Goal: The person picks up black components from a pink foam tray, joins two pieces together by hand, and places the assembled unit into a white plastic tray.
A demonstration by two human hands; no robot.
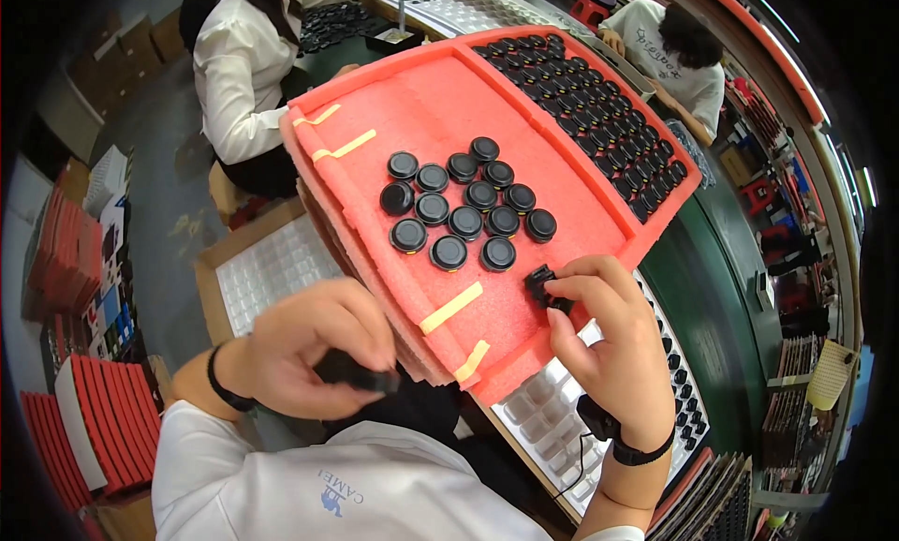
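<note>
My left hand [314, 340] is closed round a dark, rounded part [356, 372], held off the near left edge of the pink foam tray [393, 101]. Motion blurs that part, and the fingers hide some of it. Over the tray's near right corner, my right hand [618, 344] pinches a small black plastic piece [540, 282] between thumb and fingers. Several black round capped parts [465, 222] stand loosely grouped on the foam beyond both hands. Beyond a foam ridge, the tray's far right section holds rows of black parts [585, 105].
Clear moulded plastic trays lie below the foam, one in a carton [276, 269] at left and one [538, 405] under my right arm. A green work surface [712, 279] runs along the right. One person [239, 73] sits at far left, another [670, 59] at far right.
</note>
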